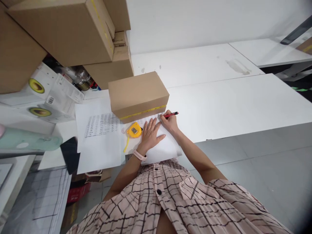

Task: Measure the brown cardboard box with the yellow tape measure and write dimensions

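At the frame's centre, the right hand (170, 123) is pinching a red pen (171, 114), seemingly mid-writing, over a sheet (163, 148) marked above and blank below, while the left hand (150, 135) is lying flat, grasping nothing.

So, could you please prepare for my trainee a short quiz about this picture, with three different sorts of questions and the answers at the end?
1. Open question: what does the right hand have in its grip?
2. True or false: the yellow tape measure lies in front of the cardboard box, on the near side.
3. Fill in the gap: the left hand rests with its fingers spread on the ____.

Key:
1. A red pen.
2. True.
3. Paper.
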`<move>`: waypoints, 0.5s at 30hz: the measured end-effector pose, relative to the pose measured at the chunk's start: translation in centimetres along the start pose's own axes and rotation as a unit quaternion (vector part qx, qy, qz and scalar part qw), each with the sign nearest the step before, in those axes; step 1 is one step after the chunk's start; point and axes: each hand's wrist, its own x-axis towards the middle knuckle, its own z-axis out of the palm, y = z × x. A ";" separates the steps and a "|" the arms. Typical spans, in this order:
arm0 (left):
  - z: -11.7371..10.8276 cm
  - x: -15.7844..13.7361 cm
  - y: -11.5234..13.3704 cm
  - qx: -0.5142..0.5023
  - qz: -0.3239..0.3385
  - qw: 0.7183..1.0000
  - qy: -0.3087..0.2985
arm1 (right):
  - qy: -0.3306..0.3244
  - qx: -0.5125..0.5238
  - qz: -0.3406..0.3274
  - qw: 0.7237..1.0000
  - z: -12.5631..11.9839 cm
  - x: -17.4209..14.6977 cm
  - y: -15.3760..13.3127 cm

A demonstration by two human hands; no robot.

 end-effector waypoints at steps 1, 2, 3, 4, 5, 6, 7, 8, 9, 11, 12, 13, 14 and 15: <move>0.1 0.0 0.0 -0.001 0.001 1.000 0.001 | -0.001 0.003 -0.001 1.000 0.0 0.0 0.0; 0.1 0.0 -0.1 -0.001 0.002 1.000 0.003 | 0.000 0.005 -0.001 1.000 0.0 0.0 0.0; 0.2 0.0 -0.1 -0.002 0.004 1.000 0.004 | 0.001 0.007 -0.001 1.000 0.0 0.0 0.0; 0.2 0.0 -0.1 -0.003 0.005 1.000 0.006 | 0.002 0.008 -0.002 1.000 0.0 -0.1 -0.1; 0.3 0.0 -0.1 -0.005 0.006 1.000 0.007 | 0.002 0.008 -0.002 1.000 0.0 -0.1 -0.1; 0.3 0.0 -0.1 -0.007 0.006 1.000 0.008 | 0.001 0.007 -0.003 1.000 0.0 -0.1 -0.1; 0.3 0.0 -0.1 -0.009 0.007 1.000 0.009 | 0.002 0.005 -0.003 1.000 0.0 -0.1 -0.1; 0.3 -0.1 -0.1 -0.011 0.007 1.000 0.009 | 0.003 0.002 -0.004 1.000 0.0 -0.2 -0.1; 0.3 -0.1 -0.1 -0.013 0.006 1.000 0.008 | 0.004 -0.002 -0.004 1.000 0.1 -0.2 0.0; 0.2 -0.1 -0.1 -0.015 0.005 1.000 0.007 | 0.006 -0.007 -0.004 1.000 0.1 -0.1 0.0; 0.2 -0.1 -0.1 -0.016 0.005 1.000 0.007 | 0.006 -0.009 -0.004 1.000 0.1 -0.1 0.0; 0.2 -0.1 -0.1 -0.016 0.005 1.000 0.006 | 0.004 -0.009 -0.004 1.000 0.1 -0.1 0.0; 0.2 0.0 -0.1 -0.016 0.005 1.000 0.006 | 0.002 -0.009 -0.004 1.000 0.1 -0.1 0.1; 0.2 0.0 -0.1 -0.015 0.005 1.000 0.005 | 0.001 -0.008 -0.005 1.000 0.1 -0.1 0.1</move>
